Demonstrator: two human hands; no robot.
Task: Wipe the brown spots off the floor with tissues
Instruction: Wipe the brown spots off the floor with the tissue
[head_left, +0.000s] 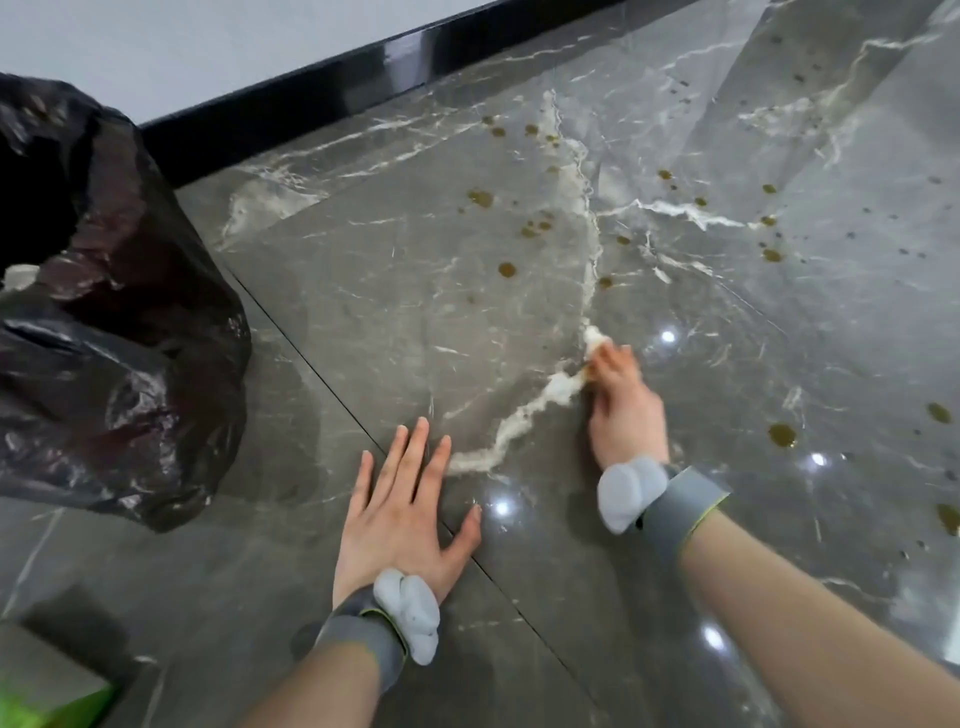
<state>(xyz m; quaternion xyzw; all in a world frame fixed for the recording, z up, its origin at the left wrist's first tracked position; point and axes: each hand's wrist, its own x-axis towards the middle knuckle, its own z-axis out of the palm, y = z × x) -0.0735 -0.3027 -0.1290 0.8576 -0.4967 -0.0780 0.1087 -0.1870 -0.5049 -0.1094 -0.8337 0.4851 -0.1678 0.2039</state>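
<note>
Down on the grey marble floor (363, 312) the left hand (410, 519) lies flat, palm down, its fingers straight and spread apart, thumb out to the side; it holds nothing and rests just beside a dark joint between two tiles. Ahead and to the right of it, the right hand (623, 410) is blurred; its fingers are curled down onto a white tissue (563, 388), which they seem to pinch against the floor, though the blur and a pale vein in the stone running under the same place make the tissue's edges hard to tell. The tissue touches the floor at the fingertips, well short of most of the brown spots (480, 198); these are scattered over the tiles beyond the hand, some small and clustered, some larger; a few bigger ones (782, 434) lie to the right of the right hand, apart from it. Each wrist wears a grey band, the left band (358, 634) and the right band (685, 509), each with a white padded lump on its back. At the left edge stands a crumpled black bin bag (119, 322), near the left hand but not touching it; behind it a glossy black skirting board (311, 98) runs along the foot of a white wall (208, 41); a green thing (52, 701) shows in the bottom left corner, too cropped to name.
</note>
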